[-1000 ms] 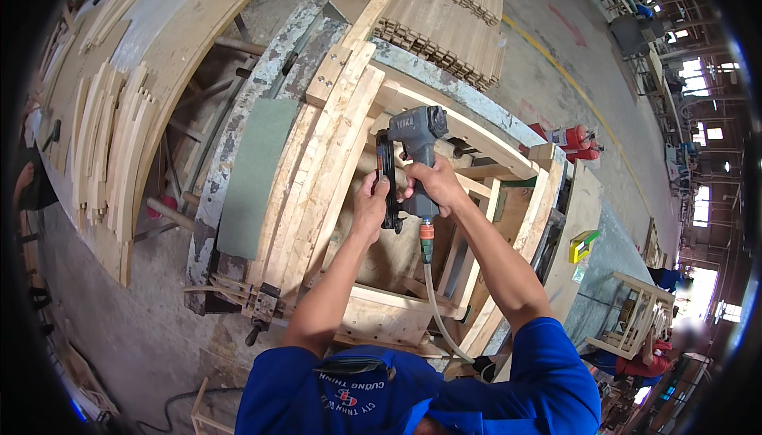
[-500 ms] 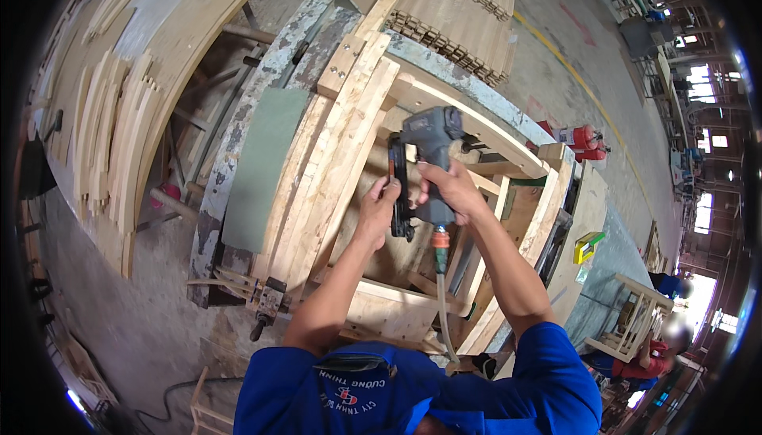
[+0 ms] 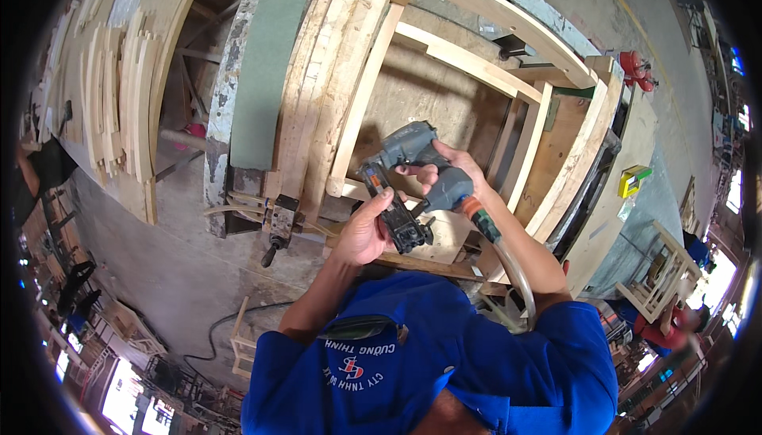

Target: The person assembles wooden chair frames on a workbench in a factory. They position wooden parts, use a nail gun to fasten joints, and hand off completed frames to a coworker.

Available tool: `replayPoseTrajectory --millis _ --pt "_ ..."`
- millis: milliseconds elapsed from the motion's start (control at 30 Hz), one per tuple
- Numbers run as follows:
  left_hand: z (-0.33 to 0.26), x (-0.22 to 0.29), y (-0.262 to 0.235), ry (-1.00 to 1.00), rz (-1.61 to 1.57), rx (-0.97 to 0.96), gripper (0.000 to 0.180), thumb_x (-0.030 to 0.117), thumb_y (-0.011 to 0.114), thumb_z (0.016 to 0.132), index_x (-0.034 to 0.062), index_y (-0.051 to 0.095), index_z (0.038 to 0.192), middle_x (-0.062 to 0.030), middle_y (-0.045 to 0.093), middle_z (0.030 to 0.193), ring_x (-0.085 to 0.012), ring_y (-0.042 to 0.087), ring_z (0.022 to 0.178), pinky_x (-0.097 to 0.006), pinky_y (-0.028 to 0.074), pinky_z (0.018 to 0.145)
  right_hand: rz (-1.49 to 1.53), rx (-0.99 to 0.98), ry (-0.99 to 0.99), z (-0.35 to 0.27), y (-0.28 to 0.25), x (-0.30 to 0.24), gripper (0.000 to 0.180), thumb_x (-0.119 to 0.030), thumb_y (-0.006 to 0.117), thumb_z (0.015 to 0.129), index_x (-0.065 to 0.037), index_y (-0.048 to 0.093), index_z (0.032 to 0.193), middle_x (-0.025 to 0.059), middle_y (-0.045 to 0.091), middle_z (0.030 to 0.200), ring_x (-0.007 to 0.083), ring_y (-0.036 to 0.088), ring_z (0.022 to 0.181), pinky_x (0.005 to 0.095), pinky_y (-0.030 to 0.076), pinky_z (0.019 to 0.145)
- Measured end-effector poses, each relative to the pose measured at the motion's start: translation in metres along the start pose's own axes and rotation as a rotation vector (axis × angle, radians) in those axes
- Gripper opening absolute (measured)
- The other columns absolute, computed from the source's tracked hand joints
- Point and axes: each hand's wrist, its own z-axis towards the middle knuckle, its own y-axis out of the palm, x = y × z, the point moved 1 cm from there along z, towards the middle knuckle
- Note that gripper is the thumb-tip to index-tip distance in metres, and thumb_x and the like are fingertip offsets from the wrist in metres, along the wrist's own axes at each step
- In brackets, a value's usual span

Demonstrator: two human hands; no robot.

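A grey and black air nail gun (image 3: pixel 409 143) is held across my front, tilted, above the near end of a pale wooden frame (image 3: pixel 508 21). My right hand (image 3: pixel 467 165) is wrapped round its grip, close to the orange and green hose coupling (image 3: pixel 478 214). From there a clear air hose (image 3: pixel 516 272) runs down beside my right forearm. My left hand (image 3: pixel 363 232) pinches the gun's black magazine (image 3: pixel 403 225) with thumb and fingers. The wooden frame lies on the workbench, with open gaps between its rails.
Thick timber beams (image 3: pixel 337 78) and a green sheet (image 3: pixel 266 86) lie left of the frame. A valve with a black lever (image 3: pixel 279 225) sits at the bench corner. Wooden strips (image 3: pixel 119 109) are stacked far left. Right are red cylinders (image 3: pixel 633 66), a yellow-green object (image 3: pixel 633 181) and a person in red (image 3: pixel 671 328).
The nail gun has come nearer my body and tilted, leaving the middle of the frame. Both hands have moved back with it, still holding it. My view has shifted too.
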Motion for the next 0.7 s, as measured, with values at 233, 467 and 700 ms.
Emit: replayPoseTrajectory --millis 233,467,700 --pt "-0.002 0.003 -0.01 0.096 -0.022 0.04 0.03 0.032 0.055 0.109 0.0059 0.061 0.122 -0.0038 0.067 0.113 -0.0175 0.071 0.105 -0.041 0.063 0.089 -0.109 0.093 0.156 0.038 -0.01 -0.015 0.072 -0.051 0.031 0.112 0.017 0.049 0.124 0.0135 0.068 0.069 0.0369 0.074 0.072 0.0442 0.065 0.072" --pt "0.004 -0.001 -0.019 0.081 -0.123 0.031 0.03 0.032 0.053 0.11 0.0063 0.06 0.123 -0.0049 0.067 0.115 -0.0194 0.07 0.108 -0.044 0.061 0.092 -0.159 0.118 0.172 0.04 -0.002 -0.02 0.071 -0.051 0.034 0.111 0.016 0.051 0.122 0.015 0.068 0.069 0.0341 0.072 0.067 0.0427 0.065 0.072" --pt "-0.011 -0.009 -0.017 0.07 -0.063 0.149 0.033 0.035 0.054 0.109 0.0049 0.06 0.123 -0.009 0.067 0.116 -0.0231 0.069 0.11 -0.048 0.062 0.091 -0.157 0.112 0.093 0.031 -0.002 -0.002 0.076 -0.055 0.04 0.11 0.019 0.046 0.13 0.0026 0.054 0.065 0.0222 0.062 0.059 0.0448 0.06 0.073"
